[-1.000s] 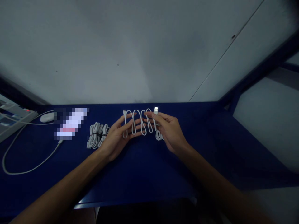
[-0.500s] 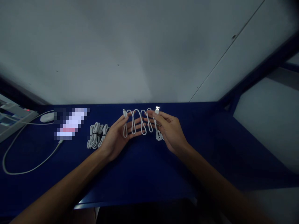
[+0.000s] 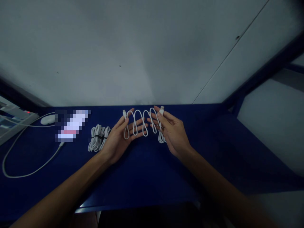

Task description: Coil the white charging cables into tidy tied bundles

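Observation:
A white USB cable point(image 3: 140, 124) hangs in several loops between my two hands above the blue table point(image 3: 142, 171). My left hand point(image 3: 118, 137) pinches the cable's small-plug end between thumb and forefinger, other fingers stretched toward the loops. My right hand point(image 3: 172, 131) pinches the end with the USB plug point(image 3: 161, 110), and some loops dangle below its fingers. Both hands sit near the table's far edge.
A bundled white cable point(image 3: 98, 137) tied with a dark band lies left of my left hand. Farther left are a blurred-out object point(image 3: 71, 125), a white mouse point(image 3: 47, 119) with its cord point(image 3: 28, 167), and a device point(image 3: 11, 120) at the left edge. A grey wall rises behind.
Both hands have lifted the cable slightly and drawn its ends a bit farther apart; the USB plug has moved up and to the right.

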Motion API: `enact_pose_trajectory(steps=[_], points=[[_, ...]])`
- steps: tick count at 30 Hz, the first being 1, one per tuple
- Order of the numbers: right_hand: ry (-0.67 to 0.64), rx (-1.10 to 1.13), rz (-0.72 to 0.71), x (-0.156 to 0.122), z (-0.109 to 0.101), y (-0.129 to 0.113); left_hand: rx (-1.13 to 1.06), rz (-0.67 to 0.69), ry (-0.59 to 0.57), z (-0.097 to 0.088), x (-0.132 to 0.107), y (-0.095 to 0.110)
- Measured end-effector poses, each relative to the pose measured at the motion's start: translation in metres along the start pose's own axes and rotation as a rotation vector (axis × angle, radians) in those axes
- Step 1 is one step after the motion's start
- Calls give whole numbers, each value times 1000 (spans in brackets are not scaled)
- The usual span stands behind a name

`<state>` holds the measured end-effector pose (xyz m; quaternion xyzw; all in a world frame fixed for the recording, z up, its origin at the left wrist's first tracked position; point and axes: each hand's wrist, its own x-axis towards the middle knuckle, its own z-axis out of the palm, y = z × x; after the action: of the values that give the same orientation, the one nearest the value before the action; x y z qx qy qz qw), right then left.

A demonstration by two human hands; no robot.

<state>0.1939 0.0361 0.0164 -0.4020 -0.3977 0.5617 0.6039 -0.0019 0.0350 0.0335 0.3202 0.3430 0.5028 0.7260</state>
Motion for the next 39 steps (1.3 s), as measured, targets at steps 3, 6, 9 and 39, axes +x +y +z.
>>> enact_pose_trajectory(steps=[3,6,9,39], points=[[6,51,7,1,0,3,5,14,-27,-3,0,-1],[9,65,36,2,-1,5,11,18,-36,-4,0,-1],[11,43,53,3,-2,5,8,10,-21,-2,0,1],[33,113,133,4,-1,2,-43,-32,-39,1,-1,6]])
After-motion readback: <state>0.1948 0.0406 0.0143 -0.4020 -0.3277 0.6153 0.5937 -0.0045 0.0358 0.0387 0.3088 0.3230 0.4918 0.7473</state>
